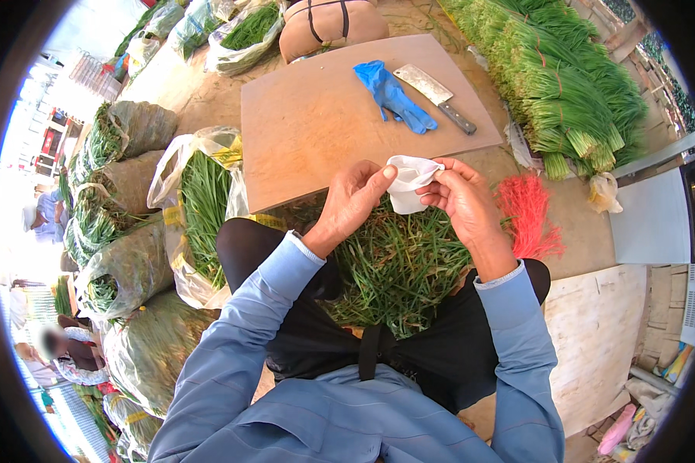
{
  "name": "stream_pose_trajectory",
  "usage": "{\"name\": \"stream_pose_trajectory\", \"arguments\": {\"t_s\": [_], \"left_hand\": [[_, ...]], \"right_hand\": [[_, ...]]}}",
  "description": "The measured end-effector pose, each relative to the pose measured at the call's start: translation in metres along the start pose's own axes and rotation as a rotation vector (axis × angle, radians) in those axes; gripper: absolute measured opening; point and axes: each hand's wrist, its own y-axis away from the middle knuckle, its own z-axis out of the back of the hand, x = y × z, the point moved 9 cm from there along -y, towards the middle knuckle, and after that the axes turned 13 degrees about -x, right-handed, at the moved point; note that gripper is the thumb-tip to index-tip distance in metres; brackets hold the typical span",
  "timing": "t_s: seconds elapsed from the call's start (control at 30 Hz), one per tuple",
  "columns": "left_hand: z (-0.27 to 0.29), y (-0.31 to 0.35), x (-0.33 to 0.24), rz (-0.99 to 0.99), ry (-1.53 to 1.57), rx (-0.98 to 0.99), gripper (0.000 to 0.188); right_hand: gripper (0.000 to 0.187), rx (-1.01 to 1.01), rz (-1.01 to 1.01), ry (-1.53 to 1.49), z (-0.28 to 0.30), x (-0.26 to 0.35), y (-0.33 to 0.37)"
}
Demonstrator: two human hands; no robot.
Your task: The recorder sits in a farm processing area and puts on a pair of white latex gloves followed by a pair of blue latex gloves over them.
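Note:
My left hand (349,202) and my right hand (469,207) are raised in front of me, close together, between the board's near edge and my lap. They hold a small, soft white piece (409,184) stretched between them; it is thin and folded open like a pouch, its exact kind unclear. My left thumb presses on its left side, while my right fingers pinch its right edge. Below lie loose green trimmings (401,262) between my knees. On the wooden board (301,116) beyond rest a crumpled blue glove (394,96) and a cleaver (432,92) with a dark handle.
Bundled green stalks (548,85) are stacked at the far right. Red strings (527,216) lie beside my right knee. An opened plastic bag of greens (205,193) stands left of the board, with several stuffed bags (127,255) farther left. Other people sit at the left edge.

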Motion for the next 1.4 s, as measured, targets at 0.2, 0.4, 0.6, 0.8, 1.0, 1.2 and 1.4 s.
{"name": "stream_pose_trajectory", "arguments": {"t_s": [0.2,0.4,0.6,0.8,1.0,1.2,1.4], "left_hand": [[-0.003,-0.008,0.024,-0.038,-0.075,-0.055,0.034],[-0.005,-0.01,0.002,-0.225,-0.234,-0.129,0.025],[-0.012,-0.003,-0.009,-0.354,-0.395,-0.093,0.019],[-0.004,-0.005,-0.009,-0.481,-0.421,-0.094,0.017],[-0.018,-0.002,-0.018,-0.61,-0.535,-0.074,0.015],[-0.017,-0.002,-0.014,-0.595,-0.425,-0.079,0.013],[-0.016,-0.006,-0.011,-0.584,-0.618,-0.086,0.014]], "right_hand": [[0.018,0.032,0.055,0.033,-0.01,-0.002,0.012],[0.022,0.048,0.006,0.242,-0.005,-0.003,0.014],[0.018,-0.055,0.298,0.744,0.001,0.002,0.009],[0.01,-0.044,0.637,1.166,-0.012,0.002,0.005],[0.014,0.068,0.832,1.238,-0.017,-0.003,0.01],[0.019,0.04,0.761,1.14,-0.03,-0.004,0.009],[0.014,-0.087,0.776,1.266,-0.008,0.005,0.003]]}}
